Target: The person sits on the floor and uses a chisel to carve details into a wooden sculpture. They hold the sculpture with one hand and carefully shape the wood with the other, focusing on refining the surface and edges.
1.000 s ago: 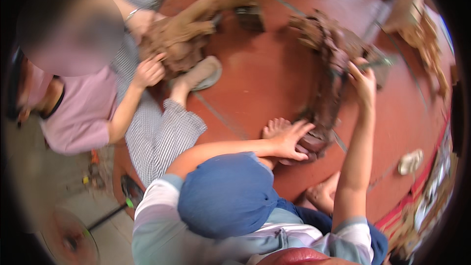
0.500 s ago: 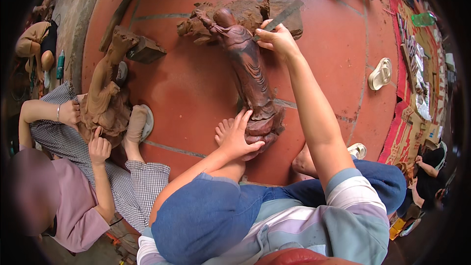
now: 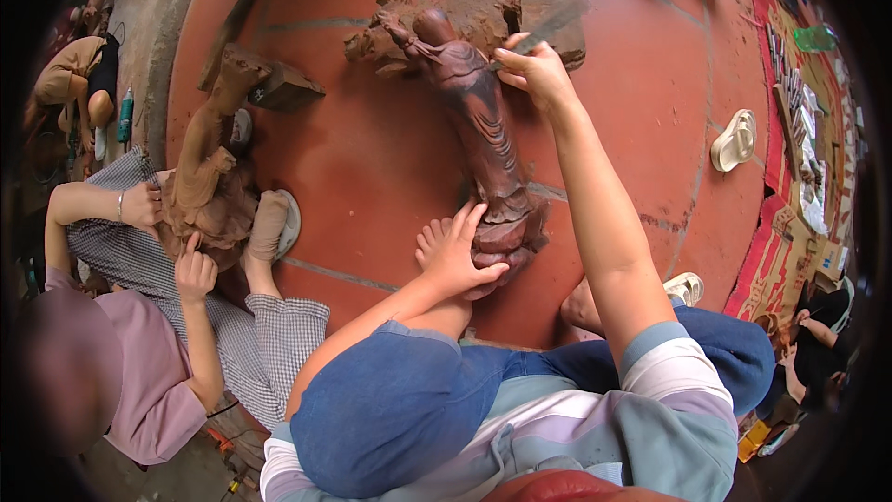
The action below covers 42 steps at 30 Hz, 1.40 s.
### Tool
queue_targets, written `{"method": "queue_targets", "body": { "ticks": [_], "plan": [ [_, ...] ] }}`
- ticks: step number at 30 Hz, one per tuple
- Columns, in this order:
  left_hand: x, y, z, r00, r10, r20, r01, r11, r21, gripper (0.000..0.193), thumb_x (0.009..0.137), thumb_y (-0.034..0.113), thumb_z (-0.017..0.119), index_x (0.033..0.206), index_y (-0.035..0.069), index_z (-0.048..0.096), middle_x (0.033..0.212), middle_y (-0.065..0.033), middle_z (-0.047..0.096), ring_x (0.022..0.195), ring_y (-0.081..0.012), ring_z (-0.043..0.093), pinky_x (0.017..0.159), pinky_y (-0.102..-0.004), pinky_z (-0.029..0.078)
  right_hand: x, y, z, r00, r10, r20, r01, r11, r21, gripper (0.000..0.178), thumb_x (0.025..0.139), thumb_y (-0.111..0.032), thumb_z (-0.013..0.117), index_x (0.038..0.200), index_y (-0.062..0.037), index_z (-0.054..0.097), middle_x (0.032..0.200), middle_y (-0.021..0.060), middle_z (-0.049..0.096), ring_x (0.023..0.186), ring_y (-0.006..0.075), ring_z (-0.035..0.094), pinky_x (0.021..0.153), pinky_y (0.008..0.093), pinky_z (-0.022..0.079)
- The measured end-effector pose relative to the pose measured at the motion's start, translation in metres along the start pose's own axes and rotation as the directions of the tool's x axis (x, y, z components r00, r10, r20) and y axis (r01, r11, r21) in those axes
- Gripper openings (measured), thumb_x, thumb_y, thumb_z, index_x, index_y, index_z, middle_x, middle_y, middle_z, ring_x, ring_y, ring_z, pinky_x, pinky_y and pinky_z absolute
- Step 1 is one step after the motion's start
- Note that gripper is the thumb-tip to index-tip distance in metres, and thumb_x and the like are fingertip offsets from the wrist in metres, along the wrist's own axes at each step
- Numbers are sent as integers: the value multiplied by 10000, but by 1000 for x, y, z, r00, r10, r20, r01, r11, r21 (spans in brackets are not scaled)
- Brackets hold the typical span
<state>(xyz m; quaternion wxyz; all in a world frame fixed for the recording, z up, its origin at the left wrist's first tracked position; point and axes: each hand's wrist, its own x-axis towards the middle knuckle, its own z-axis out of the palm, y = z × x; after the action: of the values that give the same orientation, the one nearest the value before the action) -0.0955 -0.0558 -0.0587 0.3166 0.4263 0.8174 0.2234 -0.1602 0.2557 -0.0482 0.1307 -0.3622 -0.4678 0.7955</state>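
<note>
A red tiled floor (image 3: 372,139) spreads beneath everything. On it, at the left, sits a co-worker (image 3: 153,363) in a pink top and checked trousers, both hands on a paler wooden carving (image 3: 204,186). The person's own bent left leg, in blue trousers (image 3: 390,418), fills the lower middle.

The right arm (image 3: 599,214) reaches nearly straight forward from the striped sleeve, slanting slightly inward toward the hand. The left arm (image 3: 386,316) comes past the outer side of the bent knee and angles forward and inward, over the bare left foot (image 3: 432,242).

Between the two arms is a dark carved wooden figure (image 3: 485,130), its base toward the person and its head end over a rough brown log (image 3: 478,19). A squared block adjoins the log on the right.

The left hand (image 3: 453,258) is spread, not clenched: its thumb and fingers stretch apart, with the fingertips and thumb touching the near side of the figure's base. The right hand (image 3: 536,70) grasps a thin, flat, dark tool (image 3: 555,26) between thumb and fingers, beside the figure's upper part. The tool's outer end is blurred and points up and to the right, across the squared block. A pale sandal (image 3: 734,139) lies well apart at the right.
</note>
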Motion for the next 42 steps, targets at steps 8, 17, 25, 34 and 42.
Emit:
{"method": "queue_targets", "body": {
  "ticks": [8, 17, 25, 34, 42],
  "plan": [
    [0, 2, -7, 1000, 8, 29, -7, 998, -56, 1098, 622, 496, 826, 1520, 143, 303, 1534, -185, 326, 1220, -396, 404, 1025, -525, 299, -45, 1, 59, 942, -325, -79, 248, 838, -487, 214, 825, -39, 772, 974, -67, 621, 860, -20, 642, 782, 74, 602, 709, 219, 486],
    [1, 3, -12, 1000, -18, 17, 19, 1000, -14, 1089, 597, 641, 771, 1523, 274, 331, 1535, -62, 384, 1102, -371, 464, 932, -497, 350, -42, -26, 58, 875, -280, 394, 483, 502, -717, 172, 819, 5, 742, 953, -37, 643, 861, -18, 634, 829, 67, 566, 742, 233, 469],
    [-3, -4, -2, 995, 48, -93, -53, 997, -54, 1097, 587, 611, 792, 1519, 248, 341, 1514, -109, 390, 1099, -385, 459, 952, -523, 340, -10, -48, 49, 841, -107, 530, 469, 632, -617, 150, 810, -15, 757, 884, -40, 630, 888, -33, 634, 849, 74, 563, 780, 260, 475],
    [4, 12, -18, 1000, -7, 17, 7, 1000, -28, 1079, 601, 571, 795, 1514, 214, 343, 1510, -138, 386, 1163, -390, 441, 977, -532, 330, -2, -51, 36, 775, -96, 625, 532, 633, -562, 155, 776, -89, 761, 897, -71, 667, 798, -4, 644, 792, 98, 565, 752, 286, 478],
    [-2, 5, -16, 1000, 11, -13, -12, 997, -74, 1074, 612, 549, 793, 1509, 166, 343, 1494, -211, 394, 1198, -451, 460, 1002, -561, 350, -11, -48, 53, 820, -183, 543, 540, 565, -625, 132, 807, -61, 731, 912, -31, 658, 779, 18, 648, 775, 102, 593, 751, 290, 491]
  ]
}}
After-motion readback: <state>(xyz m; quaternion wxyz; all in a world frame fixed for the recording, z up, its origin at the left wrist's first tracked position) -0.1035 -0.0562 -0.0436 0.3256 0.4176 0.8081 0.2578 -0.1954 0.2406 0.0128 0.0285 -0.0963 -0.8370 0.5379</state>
